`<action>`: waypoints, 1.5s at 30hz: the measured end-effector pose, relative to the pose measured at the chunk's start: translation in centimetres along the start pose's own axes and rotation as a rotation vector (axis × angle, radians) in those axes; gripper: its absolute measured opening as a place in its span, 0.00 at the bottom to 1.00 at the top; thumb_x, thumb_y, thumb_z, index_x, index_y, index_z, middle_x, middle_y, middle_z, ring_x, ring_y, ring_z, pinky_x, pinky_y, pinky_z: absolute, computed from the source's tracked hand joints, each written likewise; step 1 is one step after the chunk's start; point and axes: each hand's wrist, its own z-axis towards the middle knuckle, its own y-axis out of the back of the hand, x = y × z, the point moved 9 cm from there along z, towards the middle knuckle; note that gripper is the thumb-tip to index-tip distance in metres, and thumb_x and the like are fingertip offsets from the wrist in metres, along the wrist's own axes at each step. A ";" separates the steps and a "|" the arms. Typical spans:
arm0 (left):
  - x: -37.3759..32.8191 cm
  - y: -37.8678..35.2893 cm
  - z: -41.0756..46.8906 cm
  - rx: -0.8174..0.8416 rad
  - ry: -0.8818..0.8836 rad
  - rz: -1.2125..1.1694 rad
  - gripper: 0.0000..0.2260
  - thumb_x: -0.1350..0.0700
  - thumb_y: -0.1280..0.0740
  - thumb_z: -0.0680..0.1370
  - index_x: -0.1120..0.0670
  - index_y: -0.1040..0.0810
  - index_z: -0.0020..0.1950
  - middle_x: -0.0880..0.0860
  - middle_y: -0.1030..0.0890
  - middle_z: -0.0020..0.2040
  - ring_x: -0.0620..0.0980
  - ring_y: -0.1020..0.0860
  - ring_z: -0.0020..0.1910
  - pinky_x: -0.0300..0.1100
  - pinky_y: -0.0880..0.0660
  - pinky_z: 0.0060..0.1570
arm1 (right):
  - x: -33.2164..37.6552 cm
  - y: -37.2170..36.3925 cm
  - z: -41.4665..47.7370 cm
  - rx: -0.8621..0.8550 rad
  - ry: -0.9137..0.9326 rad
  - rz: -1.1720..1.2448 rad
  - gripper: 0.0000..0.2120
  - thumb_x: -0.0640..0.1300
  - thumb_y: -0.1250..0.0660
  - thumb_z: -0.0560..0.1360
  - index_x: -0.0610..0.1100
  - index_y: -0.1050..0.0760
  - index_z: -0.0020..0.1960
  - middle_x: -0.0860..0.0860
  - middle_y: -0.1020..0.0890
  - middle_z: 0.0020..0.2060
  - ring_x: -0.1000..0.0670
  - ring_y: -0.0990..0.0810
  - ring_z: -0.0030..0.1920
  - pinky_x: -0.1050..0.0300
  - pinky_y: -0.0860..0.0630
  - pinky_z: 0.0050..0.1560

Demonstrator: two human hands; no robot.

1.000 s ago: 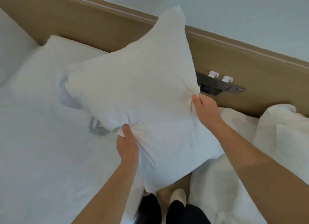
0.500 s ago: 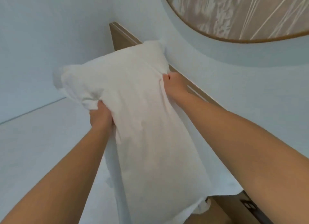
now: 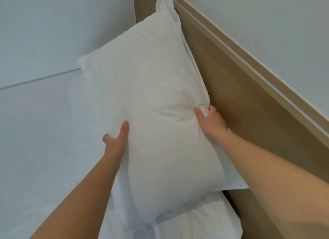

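A large white pillow [image 3: 153, 103] fills the middle of the view, lengthwise along the wooden headboard [image 3: 236, 89]. My left hand [image 3: 116, 138] grips its left edge, thumb on top and fingers tucked under. My right hand [image 3: 210, 120] pinches a bunch of the pillow's fabric on its right edge, close to the headboard. Its far corner sticks up against the top of the headboard. The pillow's near end overlaps a second white pillow [image 3: 204, 222] lying below it.
A white bed sheet [image 3: 39, 140] covers the mattress to the left. Pale walls [image 3: 62, 28] stand behind the bed and above the headboard. The headboard runs diagonally from top centre to the lower right.
The pillow has come down from its raised position and now lies along the headboard. My head has tilted down, so the round wall decoration has left the view. Both hands kept hold of the pillow.
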 end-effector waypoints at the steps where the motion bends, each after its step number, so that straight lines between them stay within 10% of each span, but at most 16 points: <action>1: 0.0 -0.3 0.2 0.005 0.034 -0.049 0.49 0.29 0.34 0.69 0.56 0.46 0.78 0.55 0.35 0.75 0.58 0.34 0.71 0.53 0.36 0.70 | 0.6 -0.1 0.4 0.001 0.012 0.011 0.27 0.62 0.47 0.80 0.42 0.32 0.67 0.43 0.25 0.63 0.41 0.26 0.58 0.50 0.30 0.55; 5: -2.8 -0.7 -1.7 -0.163 -0.131 -0.120 0.28 0.41 0.35 0.78 0.57 0.30 0.70 0.55 0.24 0.66 0.57 0.26 0.64 0.50 0.31 0.66 | 3.4 2.5 0.5 -0.191 0.084 0.156 0.14 0.46 0.47 0.82 0.44 0.36 0.38 0.47 0.26 0.38 0.44 0.31 0.41 0.52 0.39 0.38; 13: -14.5 4.3 -6.9 -0.394 -0.446 -0.167 0.23 0.43 0.39 0.80 0.59 0.27 0.64 0.52 0.22 0.57 0.56 0.24 0.60 0.49 0.29 0.63 | 13.0 10.8 0.0 -0.365 0.268 0.352 0.18 0.46 0.47 0.83 0.46 0.42 0.34 0.51 0.33 0.31 0.52 0.37 0.32 0.53 0.42 0.34; 17: -16.3 4.0 -6.8 -0.448 -0.498 0.104 0.23 0.44 0.41 0.80 0.59 0.33 0.67 0.57 0.24 0.61 0.59 0.25 0.61 0.50 0.31 0.62 | 12.7 9.4 1.5 -0.214 0.136 0.292 0.09 0.42 0.47 0.81 0.45 0.29 0.53 0.47 0.24 0.48 0.45 0.27 0.46 0.54 0.33 0.42; 20: -13.3 2.5 -4.5 -0.418 -0.338 0.428 0.29 0.43 0.40 0.79 0.60 0.43 0.72 0.60 0.31 0.68 0.64 0.30 0.65 0.58 0.36 0.64 | 9.3 4.5 1.3 0.004 0.009 0.023 0.24 0.51 0.48 0.82 0.48 0.45 0.77 0.43 0.32 0.70 0.38 0.30 0.66 0.48 0.32 0.59; 25: -9.5 0.7 -2.6 -0.278 -0.348 0.595 0.39 0.38 0.40 0.77 0.49 0.58 0.79 0.60 0.45 0.77 0.64 0.39 0.72 0.62 0.37 0.66 | 4.3 -2.0 0.5 0.155 -0.006 -0.263 0.35 0.70 0.56 0.76 0.57 0.56 0.78 0.47 0.46 0.77 0.40 0.48 0.76 0.31 0.46 0.70; 30: -8.2 -0.9 -1.6 -0.094 -0.348 0.792 0.39 0.31 0.46 0.77 0.44 0.64 0.78 0.59 0.64 0.78 0.65 0.50 0.77 0.63 0.45 0.71 | 0.7 -1.7 0.3 0.151 -0.093 -0.230 0.33 0.67 0.57 0.79 0.54 0.57 0.79 0.45 0.45 0.77 0.41 0.45 0.76 0.37 0.43 0.71; 35: -8.1 -1.9 -2.7 -0.120 -0.449 1.011 0.37 0.33 0.50 0.79 0.50 0.63 0.79 0.63 0.65 0.77 0.63 0.59 0.77 0.62 0.52 0.73 | 2.0 -3.3 -4.5 0.180 0.222 -0.426 0.30 0.63 0.58 0.81 0.56 0.65 0.78 0.51 0.63 0.79 0.44 0.61 0.78 0.35 0.55 0.74; 41: -1.2 0.8 -6.8 0.018 -0.446 1.440 0.38 0.35 0.54 0.80 0.57 0.65 0.78 0.64 0.57 0.78 0.62 0.52 0.78 0.58 0.37 0.70 | -6.2 -3.4 -12.6 0.365 0.068 -0.725 0.34 0.64 0.58 0.81 0.52 0.68 0.79 0.49 0.63 0.79 0.40 0.60 0.78 0.32 0.54 0.73; 45: -0.9 0.0 -12.3 0.052 -0.834 1.773 0.37 0.37 0.53 0.81 0.59 0.64 0.78 0.64 0.58 0.78 0.62 0.53 0.78 0.58 0.43 0.73 | -9.4 -3.1 -20.7 0.272 0.144 -0.921 0.32 0.64 0.59 0.81 0.51 0.66 0.79 0.48 0.60 0.79 0.40 0.61 0.78 0.30 0.57 0.73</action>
